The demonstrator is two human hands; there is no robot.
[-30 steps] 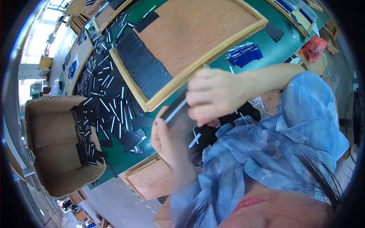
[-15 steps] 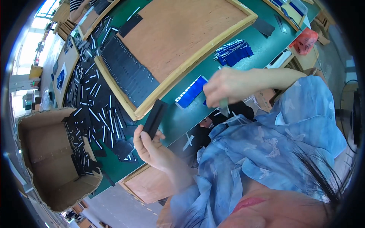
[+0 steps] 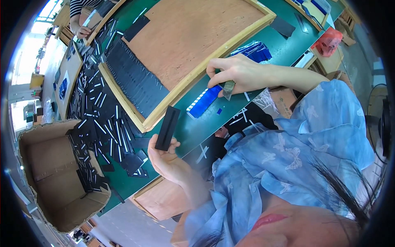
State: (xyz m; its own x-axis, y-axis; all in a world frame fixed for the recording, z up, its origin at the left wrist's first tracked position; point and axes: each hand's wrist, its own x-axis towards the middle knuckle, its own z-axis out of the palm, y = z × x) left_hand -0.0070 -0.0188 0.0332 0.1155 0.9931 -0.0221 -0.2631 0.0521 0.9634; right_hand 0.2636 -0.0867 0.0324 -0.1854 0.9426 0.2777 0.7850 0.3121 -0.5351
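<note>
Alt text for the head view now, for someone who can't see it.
A person's left hand holds up a black strip; the right hand, holding a small greenish piece, is at a blue stack on a green table. Beyond lies a framed board; scattered strips and an open box are at left.

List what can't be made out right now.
Head view: the back of the flat black rectangular strip, turned away in the left hand.
Head view: what the small greenish translucent piece is; the right hand partly covers it.
Head view: the upper right end of the shiny blue strips, behind that hand's fingers.
Head view: the co-worker in black-and-white striped sleeves, cut off by the top edge.
</note>
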